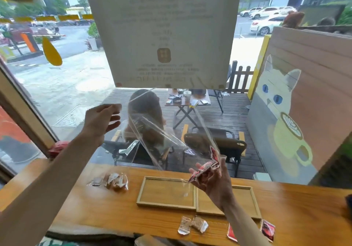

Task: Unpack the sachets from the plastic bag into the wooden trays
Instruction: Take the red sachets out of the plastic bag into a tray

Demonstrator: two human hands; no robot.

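A clear plastic bag hangs upside down in the air above the counter. My left hand is raised at its upper left, fingers pinching the bag's corner. My right hand is cupped under the bag's mouth and grips a bunch of red sachets there. Two shallow wooden trays sit side by side on the counter: the left tray and the right tray, partly hidden by my right arm. I see no sachets in either.
On the wooden counter lie clear-wrapped brown sachets at the left, two silver-brown sachets in front of the trays, and red sachets at the right. A window with a paper notice stands directly behind.
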